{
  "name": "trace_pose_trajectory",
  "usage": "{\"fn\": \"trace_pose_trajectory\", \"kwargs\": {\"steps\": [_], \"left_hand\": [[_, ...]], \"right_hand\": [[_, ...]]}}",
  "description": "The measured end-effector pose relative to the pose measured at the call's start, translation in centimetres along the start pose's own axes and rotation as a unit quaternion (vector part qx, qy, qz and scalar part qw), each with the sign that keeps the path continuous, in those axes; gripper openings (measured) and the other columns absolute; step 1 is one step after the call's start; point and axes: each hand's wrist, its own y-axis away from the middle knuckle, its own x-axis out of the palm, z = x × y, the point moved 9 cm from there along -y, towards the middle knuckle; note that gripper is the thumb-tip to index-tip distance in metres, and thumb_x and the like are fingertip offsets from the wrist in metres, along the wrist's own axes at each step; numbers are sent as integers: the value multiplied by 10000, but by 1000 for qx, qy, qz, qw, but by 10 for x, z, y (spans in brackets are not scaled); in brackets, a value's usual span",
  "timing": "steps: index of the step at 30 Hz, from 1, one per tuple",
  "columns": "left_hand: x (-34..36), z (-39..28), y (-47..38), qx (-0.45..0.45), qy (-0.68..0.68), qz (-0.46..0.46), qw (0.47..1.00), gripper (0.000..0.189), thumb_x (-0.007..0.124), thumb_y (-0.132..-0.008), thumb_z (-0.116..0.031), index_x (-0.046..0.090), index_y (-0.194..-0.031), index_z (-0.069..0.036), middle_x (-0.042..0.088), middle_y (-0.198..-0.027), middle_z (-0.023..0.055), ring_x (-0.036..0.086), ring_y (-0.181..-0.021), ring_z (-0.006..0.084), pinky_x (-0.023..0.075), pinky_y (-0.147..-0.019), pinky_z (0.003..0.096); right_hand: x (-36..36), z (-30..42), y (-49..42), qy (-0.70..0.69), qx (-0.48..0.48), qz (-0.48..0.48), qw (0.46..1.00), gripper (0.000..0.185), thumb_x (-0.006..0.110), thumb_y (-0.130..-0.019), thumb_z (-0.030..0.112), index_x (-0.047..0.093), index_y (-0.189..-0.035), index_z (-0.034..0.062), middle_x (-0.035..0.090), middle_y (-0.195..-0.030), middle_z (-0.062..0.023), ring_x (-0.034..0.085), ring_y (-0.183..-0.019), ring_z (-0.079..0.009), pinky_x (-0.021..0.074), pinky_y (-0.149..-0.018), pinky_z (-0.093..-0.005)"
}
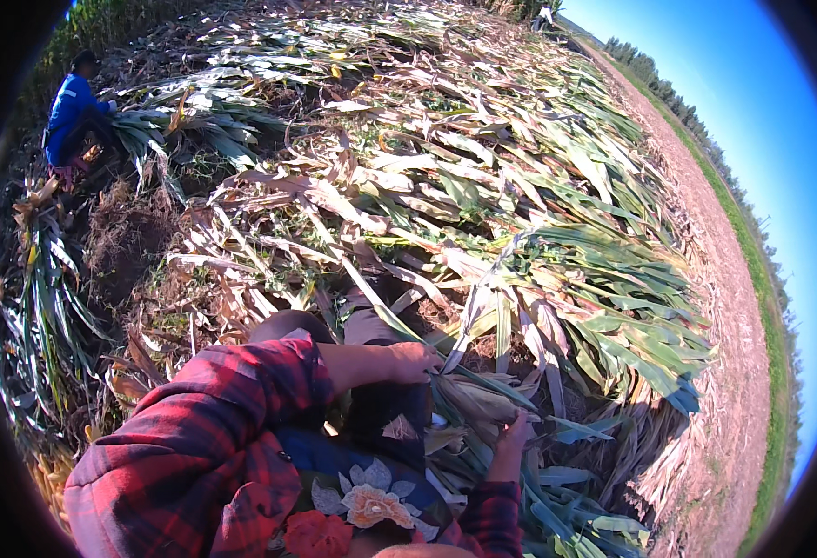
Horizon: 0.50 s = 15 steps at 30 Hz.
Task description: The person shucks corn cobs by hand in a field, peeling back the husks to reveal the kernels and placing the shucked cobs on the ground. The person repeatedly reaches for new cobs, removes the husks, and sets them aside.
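My left hand (414,361) is curled around a cornstalk (373,296) in front of my knees. Right beside it lies an ear of corn in its pale dry husk (482,400), spanning the space between both hands. At the other end of that ear, my right hand (514,434) grips the husk, its fingertips partly hidden. Long corn leaves (482,307) hang and spread around both hands. Green leaves (555,502) lie below my right forearm.
Cut cornstalks (520,167) cover the ground ahead. A person in blue (77,115) crouches at the upper left. Yellow corn ears (52,485) lie in a pile at the lower left. A dirt track (722,314) runs along the right, with a grass strip (764,335) beyond.
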Motion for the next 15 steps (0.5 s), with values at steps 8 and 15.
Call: {"fn": "trace_pose_trajectory", "kwargs": {"steps": [8, 15], "left_hand": [[3, -62, -21, 145, -30, -68, 987, 678, 618, -812, -215, 382, -1447, -213, 351, -1482, 151, 374, -1366, 340, 355, -1098, 457], [16, -1, -41, -27, -34, 6, 999, 805, 677, -828, -344, 274, -1519, -253, 204, -1590, 133, 261, -1434, 358, 219, -1158, 519]], "right_hand": [[14, 22, 78, 2, -124, 53, 991, 505, 551, -979, 365, 445, -1337, 26, 501, -1301, -167, 570, -1107, -279, 543, -874, -441], [63, 66, 122, 263, -248, 81, 929, 430, 500, -1009, 336, 517, -1249, -20, 568, -1216, -172, 569, -1115, -293, 499, -902, -429]]}}
